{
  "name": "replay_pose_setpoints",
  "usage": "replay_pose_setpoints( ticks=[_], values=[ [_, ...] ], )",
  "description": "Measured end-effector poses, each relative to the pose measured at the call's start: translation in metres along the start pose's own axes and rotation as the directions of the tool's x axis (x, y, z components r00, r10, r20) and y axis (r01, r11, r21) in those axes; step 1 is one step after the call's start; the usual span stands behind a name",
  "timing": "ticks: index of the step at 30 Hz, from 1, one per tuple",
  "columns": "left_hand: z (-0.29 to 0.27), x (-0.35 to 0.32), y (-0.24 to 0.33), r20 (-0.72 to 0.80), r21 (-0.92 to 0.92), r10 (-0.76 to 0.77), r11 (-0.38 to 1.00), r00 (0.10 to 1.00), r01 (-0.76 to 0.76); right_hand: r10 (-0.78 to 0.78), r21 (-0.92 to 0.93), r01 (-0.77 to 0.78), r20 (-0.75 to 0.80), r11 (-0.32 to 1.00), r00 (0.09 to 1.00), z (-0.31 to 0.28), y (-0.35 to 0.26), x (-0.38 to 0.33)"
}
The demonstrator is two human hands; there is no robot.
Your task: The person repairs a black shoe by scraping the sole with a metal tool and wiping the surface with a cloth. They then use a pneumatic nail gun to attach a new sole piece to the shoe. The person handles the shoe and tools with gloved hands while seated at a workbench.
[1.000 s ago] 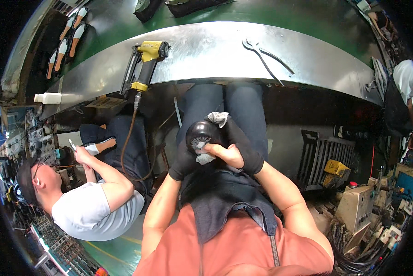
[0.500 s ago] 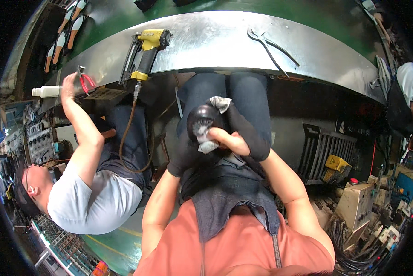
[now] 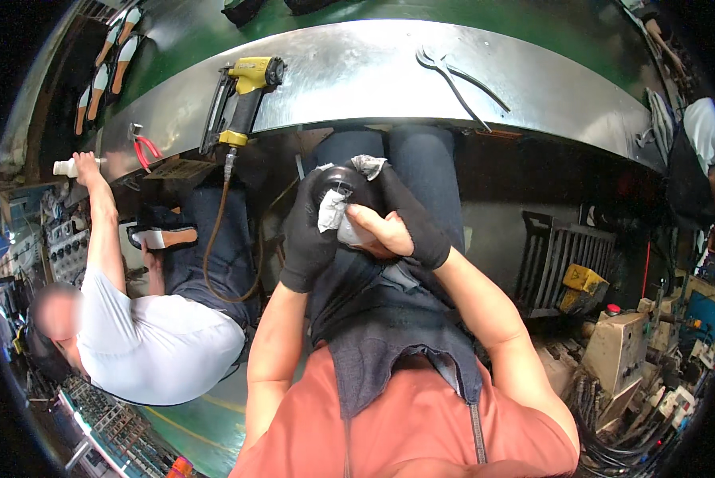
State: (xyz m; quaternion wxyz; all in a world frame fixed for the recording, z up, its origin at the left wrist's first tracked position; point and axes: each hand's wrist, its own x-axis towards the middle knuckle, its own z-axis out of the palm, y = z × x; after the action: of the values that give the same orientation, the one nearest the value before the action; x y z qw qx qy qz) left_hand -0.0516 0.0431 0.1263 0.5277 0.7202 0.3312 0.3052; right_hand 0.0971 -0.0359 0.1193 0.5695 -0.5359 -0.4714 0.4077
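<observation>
Between my hands, above my lap, is a black shoe (image 3: 337, 176) with a glossy rounded end tilted up toward me. My left hand (image 3: 308, 235), in a black covering, is closed round its left side; most of its fingers are hidden. My right hand (image 3: 383, 229) grips the other side, its bare thumb pressed near a crumpled white piece (image 3: 332, 210) on the shoe. Whether that piece is cloth or paper I cannot tell. White wrapping (image 3: 368, 166) covers a fingertip at the shoe's far side.
On the metal bench edge (image 3: 349, 76) lie a yellow-black air nailer (image 3: 246, 99) with a hose, long dark pincers (image 3: 457, 80) and red-handled pliers (image 3: 142, 147). At left, a co-worker (image 3: 162, 334) holds a white bottle (image 3: 66, 168) and a shoe (image 3: 166, 237). A slatted rack (image 3: 576, 259) stands right.
The shoe in my hands has come up slightly and turned, showing more of the white piece. The co-worker's hand has moved from beside the pliers to the white bottle.
</observation>
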Motion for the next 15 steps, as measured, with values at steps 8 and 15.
replay_pose_setpoints(
  ticks=[8, 15],
  values=[
    [-0.012, -0.005, -0.009, 0.109, -0.111, -0.186, 0.974, 0.977, 0.198, 0.101, 0.063, -0.102, 0.006, 0.993, 0.995, 0.001, -0.016, -0.01],
    [-0.038, -0.051, 0.006, 0.296, -0.246, -0.095, 0.954, 0.951, 0.172, -0.192, -0.075, 0.197, 0.071, 0.978, 0.979, 0.014, -0.012, -0.03]
  ],
)
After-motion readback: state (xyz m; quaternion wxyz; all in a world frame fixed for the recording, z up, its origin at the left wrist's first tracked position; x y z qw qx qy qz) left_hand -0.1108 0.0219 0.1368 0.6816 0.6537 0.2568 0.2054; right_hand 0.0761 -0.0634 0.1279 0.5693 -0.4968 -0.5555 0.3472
